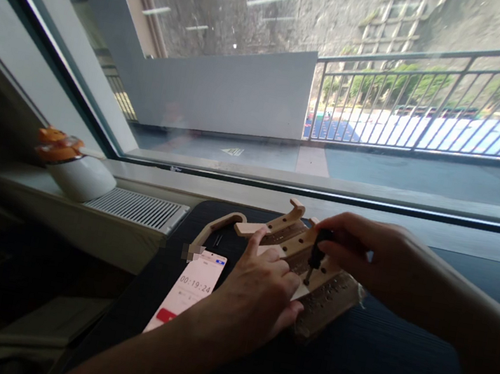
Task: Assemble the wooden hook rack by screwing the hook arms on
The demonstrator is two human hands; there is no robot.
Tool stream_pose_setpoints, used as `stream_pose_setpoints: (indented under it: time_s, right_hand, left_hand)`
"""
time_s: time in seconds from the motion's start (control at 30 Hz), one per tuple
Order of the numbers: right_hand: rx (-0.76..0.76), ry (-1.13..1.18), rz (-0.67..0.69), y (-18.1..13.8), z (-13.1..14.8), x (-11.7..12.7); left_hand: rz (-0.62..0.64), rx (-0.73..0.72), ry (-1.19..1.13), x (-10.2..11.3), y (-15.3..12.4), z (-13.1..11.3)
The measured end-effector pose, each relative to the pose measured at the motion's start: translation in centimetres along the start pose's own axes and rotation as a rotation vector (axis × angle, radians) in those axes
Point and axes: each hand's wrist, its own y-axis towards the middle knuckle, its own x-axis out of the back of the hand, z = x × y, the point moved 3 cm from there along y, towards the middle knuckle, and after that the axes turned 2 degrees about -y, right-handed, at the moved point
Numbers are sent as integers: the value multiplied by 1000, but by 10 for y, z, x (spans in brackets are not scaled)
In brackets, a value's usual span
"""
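My right hand [359, 242] is closed round the black handle of a small screwdriver [319, 251], which stands nearly upright. Its tip meets a pale wooden piece near one of the dark holes. My left hand [269, 281] presses on the wooden piece [271, 252], index finger stretched forward, thumb at the near edge. Curved wooden strips with holes [290, 220] lie side by side under and beyond my hands. Beneath them is a brown block [328, 307] partly covered in clear plastic; my left hand hides part of the wood.
A lit phone [191, 286] showing a timer lies left of my left hand on the dark table [391, 373]. Behind it rests a separate bent wooden strip [219, 223]. A white pot with an orange figure [80, 176] stands on the sill by a vent grille [137, 209], before a large window.
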Motion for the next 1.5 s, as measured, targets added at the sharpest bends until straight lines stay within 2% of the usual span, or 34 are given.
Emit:
stream_pose_setpoints:
  time_s: [0.23, 0.47, 0.67, 0.9, 1.13, 1.5]
  right_hand:
    - [-49, -80, -43, -1, 1, -2]
    - [104, 108, 39, 1, 8, -5]
    - [181, 145, 62, -2, 9, -5]
    - [-25, -49, 4, 1, -4, -3]
    - [-63, -86, -27, -1, -1, -1]
    - [166, 97, 45, -2, 10, -2]
  left_hand:
    - [-14, -5, 10, 0, 0, -1]
    - [-8, -3, -3, -1, -1, 0]
    - [-1, 2, -22, 0, -2, 0]
    - [-12, -4, -6, 0, 0, 0]
    - [5, 4, -4, 1, 0, -1]
    - [-3, 10, -4, 0, -1, 0]
